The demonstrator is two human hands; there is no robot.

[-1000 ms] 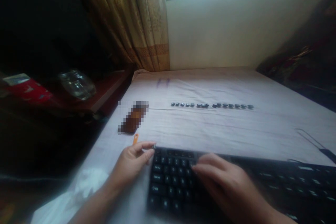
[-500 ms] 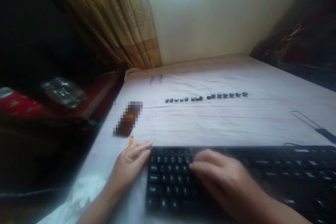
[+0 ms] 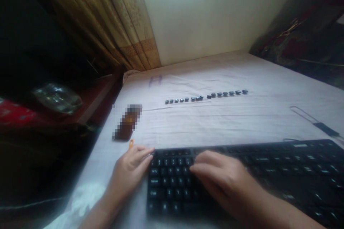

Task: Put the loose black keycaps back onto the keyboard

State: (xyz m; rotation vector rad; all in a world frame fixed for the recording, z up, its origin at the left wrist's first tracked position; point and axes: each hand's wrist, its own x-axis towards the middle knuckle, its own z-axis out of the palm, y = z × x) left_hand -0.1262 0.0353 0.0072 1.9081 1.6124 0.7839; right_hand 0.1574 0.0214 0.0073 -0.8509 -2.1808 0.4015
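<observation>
A person's left hand and right hand work at a black full-size computer keyboard, which lies along the near edge of a pale lilac sheet and directly under both hands. The left hand sits at the keyboard's upper left corner, with forefinger and thumb drawn close and their tips touching that corner. Whether this grip actually pinches the frame cannot be told through the blur. The right hand lies palm down across the left-centre keys, its fingers stretched side by side with their tips resting on the key tops; its grip is loose and clasps nothing that shows. A small orange plastic piece lies just beyond the left fingertips. Past it is a brown oblong object, blurred out in blocks. Farther back on the sheet, well apart from the hands, a row of small black loose keycaps runs left to right. A thin wire loop with a dark handle lies to the right, near the keyboard's far end. A tan patterned curtain hangs in the back left corner.
</observation>
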